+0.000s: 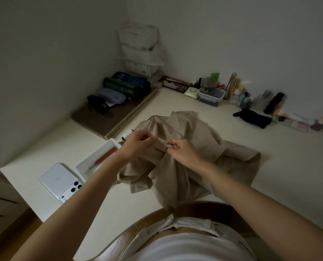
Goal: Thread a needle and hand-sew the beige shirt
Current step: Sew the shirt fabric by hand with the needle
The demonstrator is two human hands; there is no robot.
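at mid table the shirt (185, 129) lies crumpled, near edge hanging off toward the person. left hand (136, 143) pinches a raised fold of it btwn thumb + curled fingers. right hand (181, 149) is just beside, fingertips closed tight on a thin dark needle (172, 142) at the same fold; it's tiny, hard to make out. thread spool (127, 134) sits behind left hand, by a white tray (98, 150). phone (59, 179) lies near the tray.

Matt beige cloth shirt (185, 166); glossy white phone (60, 180)
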